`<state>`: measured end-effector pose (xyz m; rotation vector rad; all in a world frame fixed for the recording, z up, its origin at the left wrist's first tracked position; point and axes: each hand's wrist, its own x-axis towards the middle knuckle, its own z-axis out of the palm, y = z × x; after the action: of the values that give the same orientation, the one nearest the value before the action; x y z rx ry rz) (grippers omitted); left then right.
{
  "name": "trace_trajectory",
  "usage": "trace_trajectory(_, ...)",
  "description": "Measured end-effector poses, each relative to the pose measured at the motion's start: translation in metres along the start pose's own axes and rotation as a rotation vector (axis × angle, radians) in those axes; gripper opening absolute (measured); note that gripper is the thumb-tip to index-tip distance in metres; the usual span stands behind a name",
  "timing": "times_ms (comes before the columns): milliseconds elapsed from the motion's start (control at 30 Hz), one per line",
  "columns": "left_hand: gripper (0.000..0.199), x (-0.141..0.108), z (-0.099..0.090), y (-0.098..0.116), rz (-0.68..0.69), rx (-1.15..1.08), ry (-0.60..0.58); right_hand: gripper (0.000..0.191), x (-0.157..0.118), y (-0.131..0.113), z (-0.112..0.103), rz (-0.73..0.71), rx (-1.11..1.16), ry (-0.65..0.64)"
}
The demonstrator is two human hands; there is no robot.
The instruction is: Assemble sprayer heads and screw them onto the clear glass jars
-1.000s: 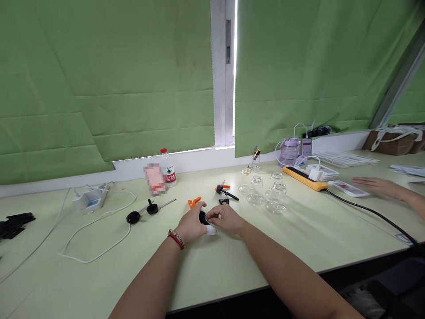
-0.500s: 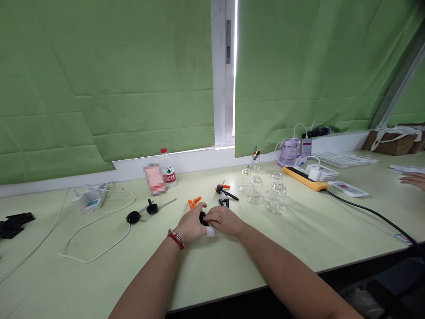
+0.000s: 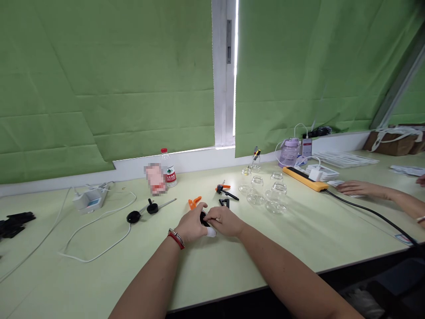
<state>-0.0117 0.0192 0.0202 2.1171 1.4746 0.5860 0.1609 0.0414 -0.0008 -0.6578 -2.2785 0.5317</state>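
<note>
My left hand (image 3: 192, 225) is curled around a small round black part (image 3: 203, 218) low over the table, with white wrapping on its thumb. Against the top of the same part, the fingers of my right hand (image 3: 224, 220) are pressed together; whatever they pinch is hidden. Just beyond my hands lie an orange clip (image 3: 195, 203) and a black clip-like piece (image 3: 225, 202). Farther back is an orange and black tool (image 3: 226, 190). To the left sit a black round piece with a stem (image 3: 152, 207) and a black disc (image 3: 133, 217) on a white cable.
Several clear glass jars (image 3: 276, 201) stand right of my hands. Behind them are a yellow power strip (image 3: 303, 178) and a purple bottle (image 3: 289, 153). A red-capped water bottle (image 3: 170, 170) stands at the back. Another person's hand (image 3: 360, 188) rests at the right.
Another person's hand has reached in from the right and now covers the white card beside the power strip. My own hands keep almost the same position.
</note>
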Motion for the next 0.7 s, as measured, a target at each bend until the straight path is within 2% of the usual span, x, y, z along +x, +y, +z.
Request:
trace_trajectory(100, 0.076, -0.0004, -0.0001, -0.0001, -0.002, -0.005, 0.004, 0.025, -0.0014, -0.0011, 0.0030, 0.164, 0.106, 0.013)
trace_trajectory(167, 0.075, -0.0006, -0.0004, -0.0005, -0.003, -0.010, 0.010, 0.023, -0.0019, -0.0004, 0.0051, 0.216, 0.129, 0.012)
trace_trajectory(433, 0.074, 0.0002, -0.0030, -0.0038, 0.013, -0.063, 0.002, 0.025, 0.0003, -0.0043, 0.0053, 0.011, -0.025, 0.050)
trace_trajectory(700, 0.072, -0.0012, -0.0065, -0.0036, 0.033, -0.119, -0.039, 0.028, -0.0002, -0.0073, 0.0057, 0.056, 0.057, 0.069)
